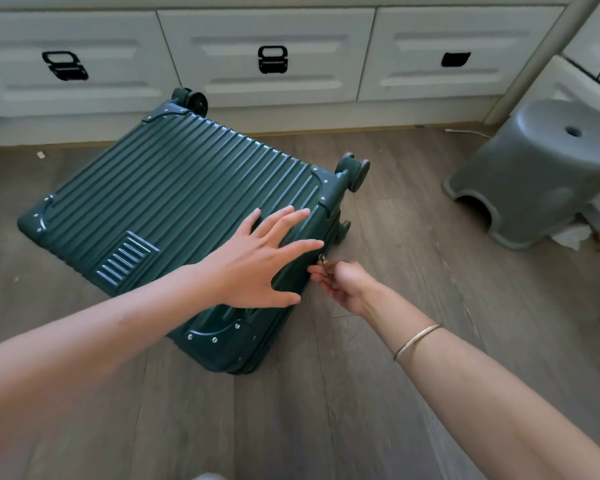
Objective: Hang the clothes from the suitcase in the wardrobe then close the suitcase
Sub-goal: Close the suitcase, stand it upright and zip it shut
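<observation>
A dark green ribbed hard-shell suitcase (174, 202) lies flat on the wooden floor with its lid down. My left hand (260, 261) presses on the lid near its right edge, fingers spread and straight. My right hand (340, 282) is at the suitcase's right side, and its fingers pinch the small metal zipper pull (322, 260) on the seam. No clothes are in view.
White drawers (264, 53) with black handles run along the back, right behind the suitcase's wheels (355, 169). A grey plastic stool (537, 171) stands at the right with white paper beside it. Wooden floor (291, 410) stretches in front of me.
</observation>
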Demonstrator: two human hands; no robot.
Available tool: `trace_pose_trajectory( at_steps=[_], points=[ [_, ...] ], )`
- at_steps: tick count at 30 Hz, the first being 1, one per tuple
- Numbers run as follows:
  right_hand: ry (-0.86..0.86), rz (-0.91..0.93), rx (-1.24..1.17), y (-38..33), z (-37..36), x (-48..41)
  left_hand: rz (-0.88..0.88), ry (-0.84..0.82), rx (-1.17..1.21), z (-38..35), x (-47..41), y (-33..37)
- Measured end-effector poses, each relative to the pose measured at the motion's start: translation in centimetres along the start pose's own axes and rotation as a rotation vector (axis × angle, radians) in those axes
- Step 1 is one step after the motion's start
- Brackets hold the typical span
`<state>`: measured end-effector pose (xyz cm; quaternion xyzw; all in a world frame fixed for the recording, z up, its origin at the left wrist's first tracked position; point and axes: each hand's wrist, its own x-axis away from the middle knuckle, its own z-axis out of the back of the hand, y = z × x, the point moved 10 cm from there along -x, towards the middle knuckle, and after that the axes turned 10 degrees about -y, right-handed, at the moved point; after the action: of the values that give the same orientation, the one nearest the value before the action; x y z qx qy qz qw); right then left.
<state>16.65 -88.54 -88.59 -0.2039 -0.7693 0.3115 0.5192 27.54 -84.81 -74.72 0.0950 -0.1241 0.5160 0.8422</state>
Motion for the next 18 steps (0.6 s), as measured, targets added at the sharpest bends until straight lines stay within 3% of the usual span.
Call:
trace_pose_trajectory(
  at_steps=[3,5,10,13,18],
  points=[
    [0.086,0.051,-0.028,-0.8,1.3,-0.2,0.026,-0.069,-0.031,-1.3,1.0,-0.4],
    [0.139,0.07,0.1,-1.6,2.2,-0.2,0.046,-0.106,-0.044,-1.7,0.3,-0.1],
    [0.244,0.141,1.016,-5.7,4.7,0.0,0.084,-0.109,-0.018,-1.2,-2.9,0.4],
    [0.256,0.139,1.259,-6.3,4.1,1.3,0.107,-0.107,0.009,-0.4,-5.2,0.8],
    [-0.054,0.015,1.455,-3.0,2.1,2.7,0.156,-0.069,0.037,1.4,-9.6,0.7]
  ],
)
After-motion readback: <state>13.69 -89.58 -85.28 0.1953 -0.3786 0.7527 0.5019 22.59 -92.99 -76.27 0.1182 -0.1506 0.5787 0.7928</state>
